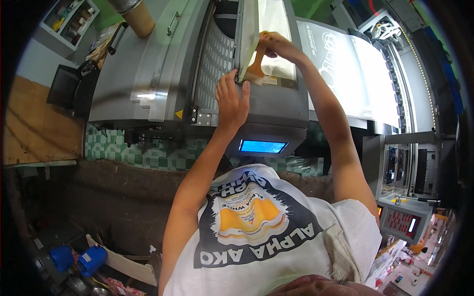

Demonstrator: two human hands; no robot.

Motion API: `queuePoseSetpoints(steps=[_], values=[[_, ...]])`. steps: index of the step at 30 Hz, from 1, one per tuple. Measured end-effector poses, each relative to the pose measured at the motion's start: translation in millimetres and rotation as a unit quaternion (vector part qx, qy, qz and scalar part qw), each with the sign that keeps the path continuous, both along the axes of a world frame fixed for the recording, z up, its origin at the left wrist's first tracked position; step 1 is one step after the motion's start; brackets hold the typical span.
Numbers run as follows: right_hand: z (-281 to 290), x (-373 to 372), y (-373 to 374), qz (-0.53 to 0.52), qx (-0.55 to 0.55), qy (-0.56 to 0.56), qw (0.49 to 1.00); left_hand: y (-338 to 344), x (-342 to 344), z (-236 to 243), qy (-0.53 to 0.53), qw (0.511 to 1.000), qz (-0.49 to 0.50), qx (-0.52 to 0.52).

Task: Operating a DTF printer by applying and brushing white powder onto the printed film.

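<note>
My right hand (pixel 280 47) is closed around the handle of a flat brush (pixel 256 68) with an orange-brown handle and pale bristles. The bristles point down at the near end of a raised, narrow lid (pixel 250 37), beside a trough of white material (pixel 276 29) in a grey machine (pixel 271 106). My left hand (pixel 233 98) lies on the machine's near edge, fingers stretched out and thumb apart, with fingertips by the lid's lower corner. Nothing shows in it. Just left of the lid is a perforated metal bed (pixel 212 64).
A lit blue screen (pixel 263 146) sits on the machine's near face. To the left is a large grey hood (pixel 143 79) with a handle and a duct (pixel 138 19). On the right, a printed sheet (pixel 340 69) lies by a wide printer. Blue containers (pixel 92 260) stand low at left.
</note>
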State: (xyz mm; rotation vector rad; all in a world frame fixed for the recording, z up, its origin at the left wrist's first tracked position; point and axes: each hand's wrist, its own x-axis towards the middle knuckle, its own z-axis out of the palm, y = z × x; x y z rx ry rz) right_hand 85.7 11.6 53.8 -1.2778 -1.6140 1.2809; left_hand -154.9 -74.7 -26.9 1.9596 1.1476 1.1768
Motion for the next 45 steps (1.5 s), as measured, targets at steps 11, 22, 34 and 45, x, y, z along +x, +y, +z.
queuePoseSetpoints(steps=[11, 22, 34, 45], values=[[-0.8, 12.3, -4.7, -0.106, 0.098, -0.062, 0.988, -0.7, 2.7, 4.6, 0.000, 1.000, -0.017, -0.002], [-11.2, 6.0, -12.7, -0.131, 0.089, 0.043, 0.986, 0.4, 0.7, 3.6, 0.024, 1.000, -0.007, -0.002], [1.4, 45.0, -39.9, -0.068, 0.101, -0.056, 0.991, -2.3, 2.2, 1.0, 0.033, 0.999, 0.003, -0.010], [17.9, 59.9, -59.0, -0.120, 0.227, -0.169, 0.951, -2.1, 4.1, 1.8, 0.029, 1.000, -0.001, -0.006]])
